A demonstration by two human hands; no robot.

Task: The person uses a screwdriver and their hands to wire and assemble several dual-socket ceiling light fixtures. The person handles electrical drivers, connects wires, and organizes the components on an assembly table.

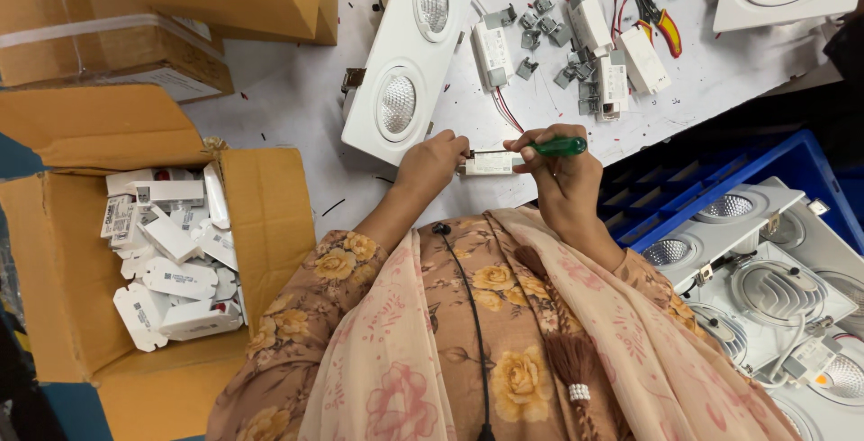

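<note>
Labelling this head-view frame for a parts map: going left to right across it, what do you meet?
Open cardboard box of small white cartons → white twin downlight → left hand → white driver module → green-handled screwdriver in right hand → blue crate of downlights.

At frame centre, the left hand (432,164) and right hand (556,171) flank a small driver box (487,164) on the table (288,90). The twin downlight (407,54) lies above them, an open carton (270,216) at left, a crate (711,175) at right.
</note>
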